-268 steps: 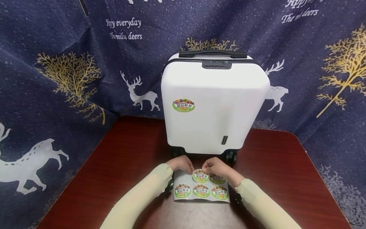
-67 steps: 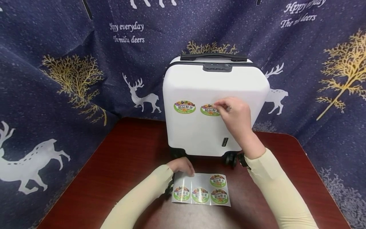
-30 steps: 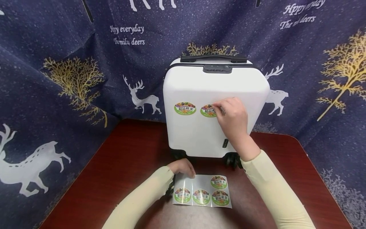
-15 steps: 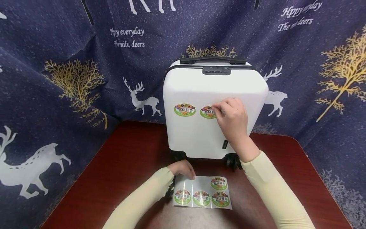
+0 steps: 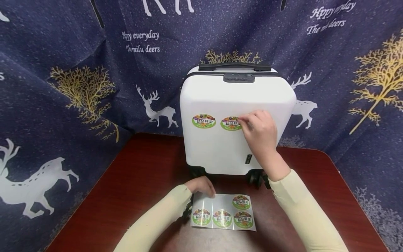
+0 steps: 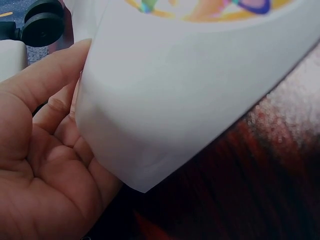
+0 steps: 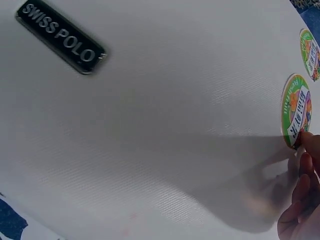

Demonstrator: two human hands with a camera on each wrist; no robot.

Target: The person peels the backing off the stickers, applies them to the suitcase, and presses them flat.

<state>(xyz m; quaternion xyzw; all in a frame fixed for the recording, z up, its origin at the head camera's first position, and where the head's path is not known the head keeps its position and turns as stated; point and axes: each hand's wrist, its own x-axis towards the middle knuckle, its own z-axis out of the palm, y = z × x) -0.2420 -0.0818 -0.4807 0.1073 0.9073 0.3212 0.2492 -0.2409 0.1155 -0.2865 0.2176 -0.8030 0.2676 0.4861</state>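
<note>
A white suitcase (image 5: 217, 147) stands upright on the table. Two oval fruit stickers are on its front: one at the left (image 5: 204, 121) and a second sticker (image 5: 231, 123) to its right. My right hand (image 5: 259, 131) pinches the right edge of this second sticker between thumb and fingertip, and covers that edge in the head view. In the right wrist view the thumb lies on the end of the sticker (image 7: 295, 107). Below the suitcase, my left hand (image 5: 202, 186) holds the upper left part of a sticker sheet (image 5: 217, 201). The left wrist view shows thumb and fingers gripping the sheet's edge (image 6: 165, 100).
Several stickers remain on the sheet, among them one at its upper right (image 5: 241, 202). A dark red table (image 5: 148, 164) carries everything. Black wheels (image 5: 255, 176) support the suitcase, and a blue patterned cloth (image 5: 141, 70) hangs behind it.
A sticker has come off the sheet's upper middle and now lies on the suitcase front. My right hand rose with it and has lately shifted slightly right. The left hand stays on the sheet.
</note>
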